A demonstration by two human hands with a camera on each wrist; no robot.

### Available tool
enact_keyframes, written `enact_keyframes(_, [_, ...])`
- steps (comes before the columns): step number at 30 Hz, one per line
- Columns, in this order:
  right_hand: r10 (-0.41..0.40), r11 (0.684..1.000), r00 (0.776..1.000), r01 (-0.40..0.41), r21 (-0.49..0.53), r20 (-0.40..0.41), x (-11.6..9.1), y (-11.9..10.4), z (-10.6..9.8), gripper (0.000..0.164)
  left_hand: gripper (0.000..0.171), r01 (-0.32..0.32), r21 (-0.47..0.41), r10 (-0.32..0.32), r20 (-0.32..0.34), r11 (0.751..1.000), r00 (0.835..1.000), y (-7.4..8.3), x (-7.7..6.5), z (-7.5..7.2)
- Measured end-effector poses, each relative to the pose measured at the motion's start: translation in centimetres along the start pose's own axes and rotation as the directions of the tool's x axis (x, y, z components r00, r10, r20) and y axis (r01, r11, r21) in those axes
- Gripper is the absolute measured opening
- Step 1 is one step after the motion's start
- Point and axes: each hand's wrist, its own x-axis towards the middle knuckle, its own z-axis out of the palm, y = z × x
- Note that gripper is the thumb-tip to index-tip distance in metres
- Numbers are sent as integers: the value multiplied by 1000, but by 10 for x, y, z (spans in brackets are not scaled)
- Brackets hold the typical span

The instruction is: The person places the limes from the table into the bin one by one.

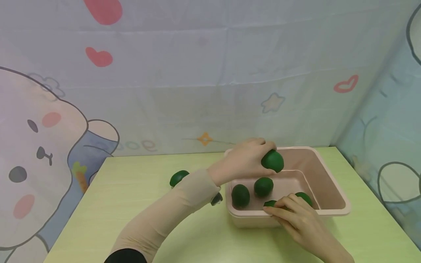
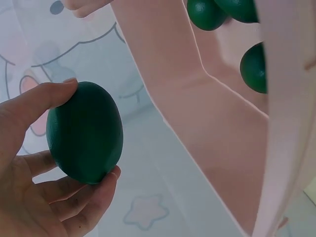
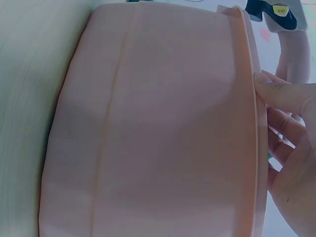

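My left hand (image 1: 245,160) holds a dark green, egg-shaped, avocado-like fruit (image 2: 85,133) between thumb and fingertips. In the head view this fruit (image 1: 272,161) is above the back part of a pink plastic bin (image 1: 332,182). At the bin's near side my right hand (image 1: 300,221) grips the rim, the thumb on its outer edge (image 3: 260,128) and the fingers reaching over to the inside. Several like fruits lie in the bin, among them one at the left (image 1: 241,196), one behind it (image 1: 264,187) and one partly covered by my right hand (image 1: 304,198).
Left of the bin, another green fruit (image 1: 178,178) sits on the light green table (image 1: 148,164), partly behind my left sleeve. A dark piece of the wrist gear (image 1: 216,199) shows under the left wrist. Printed cloth (image 1: 184,54) hangs behind the table and along the right side.
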Motion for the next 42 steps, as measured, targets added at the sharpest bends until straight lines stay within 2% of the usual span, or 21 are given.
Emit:
enact_keyframes(9, [1, 1000, 1000, -1, 2, 1, 0, 0, 0, 35, 48, -72, 32, 71, 32, 997, 997, 7, 15, 4])
enact_keyframes(16, [11, 1000, 1000, -11, 0, 6, -1, 1, 0, 35, 46, -108, 1, 108, 41, 994, 993, 11, 27, 13])
enact_keyframes(26, [26, 999, 999, -25, -19, 25, -3, 1, 0, 36, 57, -69, 56, 62, 126, 996, 990, 21, 44, 26])
enact_keyframes(33, [24, 1000, 999, -23, -18, 30, -4, 0, 0, 37, 58, -47, 67, 37, 146, 997, 989, 22, 53, 36])
enact_keyframes(42, [24, 1000, 999, -24, -7, 28, -4, 0, 1, 36, 54, -27, 24, 22, 174, 999, 985, 19, 58, 47])
